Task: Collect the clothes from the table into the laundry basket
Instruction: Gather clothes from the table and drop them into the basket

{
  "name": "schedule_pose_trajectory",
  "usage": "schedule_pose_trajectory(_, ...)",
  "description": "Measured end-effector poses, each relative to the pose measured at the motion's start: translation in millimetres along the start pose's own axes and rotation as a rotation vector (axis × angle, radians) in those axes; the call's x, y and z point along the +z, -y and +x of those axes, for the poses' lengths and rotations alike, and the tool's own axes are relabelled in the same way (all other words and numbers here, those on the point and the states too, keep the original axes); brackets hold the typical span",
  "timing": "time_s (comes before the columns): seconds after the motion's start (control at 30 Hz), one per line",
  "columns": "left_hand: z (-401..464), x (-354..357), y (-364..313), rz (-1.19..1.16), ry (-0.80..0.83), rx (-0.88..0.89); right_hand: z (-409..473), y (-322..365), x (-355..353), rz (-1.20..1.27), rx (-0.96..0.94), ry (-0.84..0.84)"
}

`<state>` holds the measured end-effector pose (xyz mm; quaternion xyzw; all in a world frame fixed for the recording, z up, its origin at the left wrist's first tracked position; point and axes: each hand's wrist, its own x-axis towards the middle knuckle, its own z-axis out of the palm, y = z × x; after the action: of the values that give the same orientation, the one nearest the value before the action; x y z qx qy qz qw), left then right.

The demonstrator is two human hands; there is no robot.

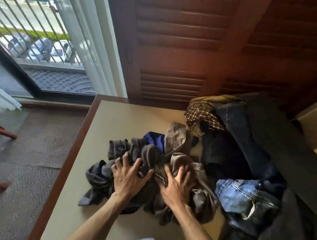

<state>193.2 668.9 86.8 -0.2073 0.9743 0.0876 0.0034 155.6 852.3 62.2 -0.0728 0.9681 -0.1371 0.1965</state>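
A heap of clothes lies on the beige table. My left hand presses on a crumpled dark grey garment, fingers curled into its folds. My right hand grips a brown-grey garment beside it. A blue cloth and a tan cloth lie just behind. To the right are dark jeans, light blue jeans, and a plaid shirt. No laundry basket is in view.
The table has a wooden rim along its left side, with carpet beyond. A glass balcony door is at the far left. Louvred wooden doors stand behind the table. A box corner shows at right.
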Motion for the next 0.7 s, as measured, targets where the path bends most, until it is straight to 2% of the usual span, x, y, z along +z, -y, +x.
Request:
schedule_pose_trajectory(0.17,12,15,14,-0.029,-0.099,0.025,20,-3,1,-0.026,-0.002,-0.299)
schedule_pose_trajectory(0.23,19,14,20,-0.025,-0.078,0.038,28,-4,-1,-0.037,-0.008,-0.339)
schedule_pose_trajectory(0.33,31,4,32,-0.029,-0.035,0.051,38,-3,-4,-0.069,-0.008,-0.312)
schedule_pose_trajectory(0.43,38,-14,42,-0.103,-0.018,0.004,46,-5,-7,-0.046,-0.004,-0.312)
schedule_pose_trajectory(0.57,32,-50,52,-0.250,-0.077,-0.107,43,-10,-36,0.138,0.090,-0.351)
schedule_pose_trajectory(0.7,20,-94,54,-0.303,-0.173,-0.106,18,-12,-88,0.313,0.165,-0.555)
